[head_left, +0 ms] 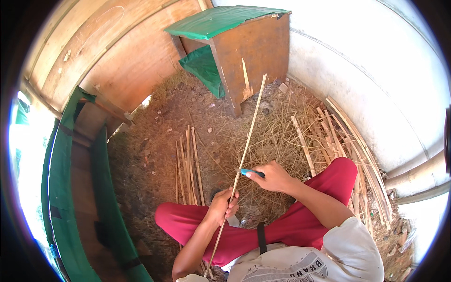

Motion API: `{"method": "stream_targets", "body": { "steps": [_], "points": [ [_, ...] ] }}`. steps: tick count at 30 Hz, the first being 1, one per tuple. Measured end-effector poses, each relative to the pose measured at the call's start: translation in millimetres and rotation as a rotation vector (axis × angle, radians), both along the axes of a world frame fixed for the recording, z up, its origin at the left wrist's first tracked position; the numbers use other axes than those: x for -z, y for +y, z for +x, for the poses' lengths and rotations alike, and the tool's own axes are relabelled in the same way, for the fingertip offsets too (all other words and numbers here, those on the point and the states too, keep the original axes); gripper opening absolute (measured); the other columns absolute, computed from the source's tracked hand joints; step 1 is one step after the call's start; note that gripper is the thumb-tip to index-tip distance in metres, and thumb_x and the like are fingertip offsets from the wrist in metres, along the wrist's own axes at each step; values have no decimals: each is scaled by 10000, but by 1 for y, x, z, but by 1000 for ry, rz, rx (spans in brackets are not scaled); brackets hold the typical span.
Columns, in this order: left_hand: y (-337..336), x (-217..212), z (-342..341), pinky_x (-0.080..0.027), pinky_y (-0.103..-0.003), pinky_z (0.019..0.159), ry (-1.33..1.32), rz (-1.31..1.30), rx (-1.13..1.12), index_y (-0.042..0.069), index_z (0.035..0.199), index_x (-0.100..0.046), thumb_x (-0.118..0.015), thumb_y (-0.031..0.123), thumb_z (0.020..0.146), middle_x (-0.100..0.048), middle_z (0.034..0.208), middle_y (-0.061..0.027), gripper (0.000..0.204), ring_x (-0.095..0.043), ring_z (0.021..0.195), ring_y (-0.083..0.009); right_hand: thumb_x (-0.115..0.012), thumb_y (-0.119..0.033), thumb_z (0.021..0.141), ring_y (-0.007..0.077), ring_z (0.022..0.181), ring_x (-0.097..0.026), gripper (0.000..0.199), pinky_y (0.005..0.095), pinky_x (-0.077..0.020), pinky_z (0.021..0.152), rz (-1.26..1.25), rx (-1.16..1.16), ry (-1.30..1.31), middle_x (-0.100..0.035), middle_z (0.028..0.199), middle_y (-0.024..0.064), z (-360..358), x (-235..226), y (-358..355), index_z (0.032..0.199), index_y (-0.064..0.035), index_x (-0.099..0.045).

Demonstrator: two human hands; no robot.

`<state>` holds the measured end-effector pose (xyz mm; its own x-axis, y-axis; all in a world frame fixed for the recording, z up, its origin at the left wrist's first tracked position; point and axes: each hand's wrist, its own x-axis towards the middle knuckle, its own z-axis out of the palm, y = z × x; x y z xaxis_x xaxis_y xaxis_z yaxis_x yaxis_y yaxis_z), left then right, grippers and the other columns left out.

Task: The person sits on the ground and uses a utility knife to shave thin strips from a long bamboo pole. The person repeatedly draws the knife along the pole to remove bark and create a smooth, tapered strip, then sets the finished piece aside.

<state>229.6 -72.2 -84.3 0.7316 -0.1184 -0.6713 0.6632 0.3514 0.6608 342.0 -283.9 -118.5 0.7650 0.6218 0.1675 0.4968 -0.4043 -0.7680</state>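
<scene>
A soft white short-sleeved cloth shirt (354, 249) has grey printing (300, 271). Just past the shirt are reddish-pink cloth trousers (293, 225) and a flat black strap (261, 237).

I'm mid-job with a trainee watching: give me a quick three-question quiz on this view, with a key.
1. Which hand holds the blue-handled tool?
2. True or false: the long strip lies on the ground, untouched by either hand.
3. What colour is the cover on top of the wooden cabinet?

Key:
1. The right hand.
2. False; the left hand grips the long strip.
3. Green.
</scene>
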Motion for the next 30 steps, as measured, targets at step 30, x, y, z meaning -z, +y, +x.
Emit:
{"method": "stream_targets", "body": {
  "steps": [30],
  "points": [
    [-7,-9,-33,-249,-253,325,130,-1,-13,86,876,-443,-359,306,1074,-365,565,18,307,-313,388,-83,-588,-501,958,255,387,-547,466,383,-434,383,-222,204,-218,-580,478,113,22,10,12,907,-83,-787]
  ]
}}
